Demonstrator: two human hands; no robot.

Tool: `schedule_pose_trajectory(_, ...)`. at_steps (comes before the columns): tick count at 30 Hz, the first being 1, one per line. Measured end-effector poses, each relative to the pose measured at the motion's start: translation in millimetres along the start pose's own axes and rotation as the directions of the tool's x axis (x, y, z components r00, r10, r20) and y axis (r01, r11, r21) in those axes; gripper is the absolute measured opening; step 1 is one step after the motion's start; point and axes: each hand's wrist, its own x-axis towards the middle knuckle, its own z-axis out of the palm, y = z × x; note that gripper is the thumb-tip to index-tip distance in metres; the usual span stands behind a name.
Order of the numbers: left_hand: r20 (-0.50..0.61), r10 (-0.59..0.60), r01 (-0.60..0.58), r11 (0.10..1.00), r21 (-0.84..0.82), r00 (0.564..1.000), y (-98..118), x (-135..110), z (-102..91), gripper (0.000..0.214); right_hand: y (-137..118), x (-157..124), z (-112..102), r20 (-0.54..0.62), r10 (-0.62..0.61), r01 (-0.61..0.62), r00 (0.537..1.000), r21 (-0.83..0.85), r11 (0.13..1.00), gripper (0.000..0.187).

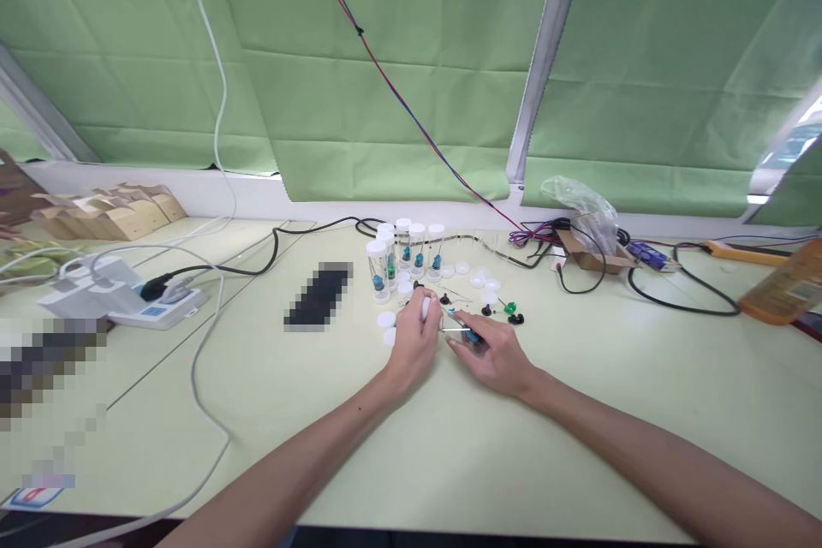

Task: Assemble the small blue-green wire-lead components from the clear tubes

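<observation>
My left hand [414,338] is closed around a small clear container whose white cap [425,306] shows above the fingers. Facing it, my right hand [497,353] has its fingers curled over a small blue piece [473,336], with a thin metal rod [455,329] reaching across the gap between the hands. Fingers hide part of both items. Just beyond stand several clear tubes [417,245] with white caps and blue or green pieces inside. Loose white caps [479,281], small black parts [486,310] and a green piece [509,307] lie around the hands.
A dark pixelated object [319,297] lies to the left. Farther left are a white power strip [154,308], cables and cardboard boxes [109,212]. At the right are an open carton [597,253], a black cable [681,305] and an orange bottle [783,284]. Green blinds hang behind.
</observation>
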Motion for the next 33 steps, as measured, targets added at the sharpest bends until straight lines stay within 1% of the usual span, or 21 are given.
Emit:
schedule_pose_trajectory(8,-0.006,0.009,-0.009,1.000,0.028,1.000,-0.5,-1.0,-0.6,0.024,-1.2,0.1,-0.2,-0.003,0.021,-0.021,1.000,0.040,0.999,0.034)
schedule_pose_trajectory(17,-0.009,0.014,-0.013,0.998,0.069,1.000,0.3,-1.3,-0.3,0.023,0.4,-1.6,0.9,0.014,0.045,-0.046,0.999,0.036,0.998,0.034)
schedule_pose_trajectory(28,-0.004,0.014,-0.013,0.997,0.070,1.000,2.1,-1.3,-0.4,0.024,-2.5,0.0,-0.6,0.007,0.035,-0.035,0.999,0.038,0.999,0.033)
schedule_pose_trajectory(33,0.010,0.009,-0.009,0.997,0.079,1.000,6.3,-2.7,-1.6,0.023,-3.0,0.2,-0.9,0.011,0.028,-0.029,1.000,0.032,0.999,0.031)
